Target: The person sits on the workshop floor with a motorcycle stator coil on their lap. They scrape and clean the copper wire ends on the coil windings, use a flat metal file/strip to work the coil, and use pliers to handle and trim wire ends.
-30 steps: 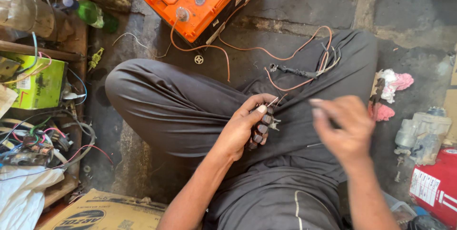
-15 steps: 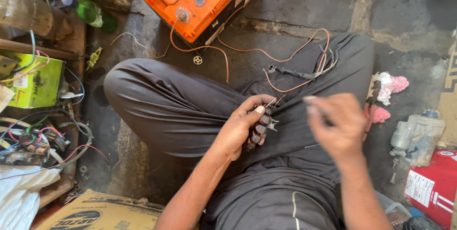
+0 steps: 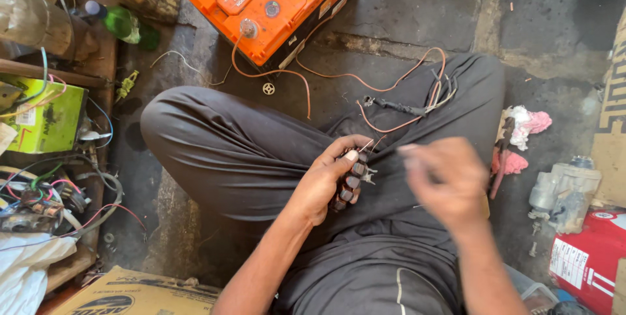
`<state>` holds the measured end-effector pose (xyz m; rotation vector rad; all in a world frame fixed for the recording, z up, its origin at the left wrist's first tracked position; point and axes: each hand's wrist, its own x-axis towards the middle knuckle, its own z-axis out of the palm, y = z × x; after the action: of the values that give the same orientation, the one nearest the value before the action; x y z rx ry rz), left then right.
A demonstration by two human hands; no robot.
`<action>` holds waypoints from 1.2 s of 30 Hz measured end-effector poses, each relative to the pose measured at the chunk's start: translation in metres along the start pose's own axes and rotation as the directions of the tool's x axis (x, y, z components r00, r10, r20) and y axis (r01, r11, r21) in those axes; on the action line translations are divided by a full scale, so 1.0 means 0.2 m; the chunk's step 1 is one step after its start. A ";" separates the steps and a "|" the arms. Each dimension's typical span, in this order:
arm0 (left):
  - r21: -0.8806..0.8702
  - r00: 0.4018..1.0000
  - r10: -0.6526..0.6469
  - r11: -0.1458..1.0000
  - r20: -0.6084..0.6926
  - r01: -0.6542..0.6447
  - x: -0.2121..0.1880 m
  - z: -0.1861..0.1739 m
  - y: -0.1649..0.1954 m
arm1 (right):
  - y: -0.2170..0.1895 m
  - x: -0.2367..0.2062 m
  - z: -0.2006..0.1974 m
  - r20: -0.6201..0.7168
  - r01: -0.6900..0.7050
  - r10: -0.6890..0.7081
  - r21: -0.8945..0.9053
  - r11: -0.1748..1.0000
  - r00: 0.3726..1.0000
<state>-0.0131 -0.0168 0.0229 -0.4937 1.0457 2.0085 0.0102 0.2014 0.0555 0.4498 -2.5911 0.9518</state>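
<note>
Grimy cracked concrete floor (image 3: 417, 15), daylight on it, wooden shelf (image 3: 98, 74) on the left, cardboard (image 3: 130, 292) lying around.

Glossy orange plastic battery (image 3: 270, 5), rough grey concrete floor (image 3: 541, 21), matt dark cloth trousers (image 3: 222, 152), crumpled pink rag (image 3: 525, 126)

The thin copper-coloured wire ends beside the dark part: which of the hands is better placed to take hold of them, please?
Probably the right hand: it hovers free beside the wire ends, while the left hand is wrapped around the dark part.

Orange battery (image 3: 261, 8), copper-orange wires (image 3: 339, 77), dark grey trousers (image 3: 222, 152), lime-green box (image 3: 49, 119) (pink rag (image 3: 531, 126) beside), red can (image 3: 587, 263).
</note>
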 end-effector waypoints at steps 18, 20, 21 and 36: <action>-0.078 0.999 0.045 0.996 0.021 -0.043 0.00 -0.01 -0.02 | -0.02 0.05 0.12 0.120 0.110 -0.117 0.061 0.992 0.986; -0.085 0.997 0.060 0.995 0.058 -0.055 0.00 -0.01 -0.02 | 0.01 0.04 0.07 0.072 0.006 -0.004 -0.022 1.000 0.997; -0.089 0.995 0.071 0.994 0.072 -0.064 0.00 -0.02 -0.01 | 0.04 0.04 0.03 0.046 -0.045 0.048 -0.057 0.997 0.998; -0.063 0.997 0.067 0.996 0.045 -0.064 0.01 -0.05 -0.01 | 0.08 0.06 -0.06 0.016 -0.093 0.099 -0.216 0.972 0.995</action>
<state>-0.0123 -0.0233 0.0158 -0.4472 0.9858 2.1055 -0.0035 0.2182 0.0603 0.2827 -2.7224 0.6866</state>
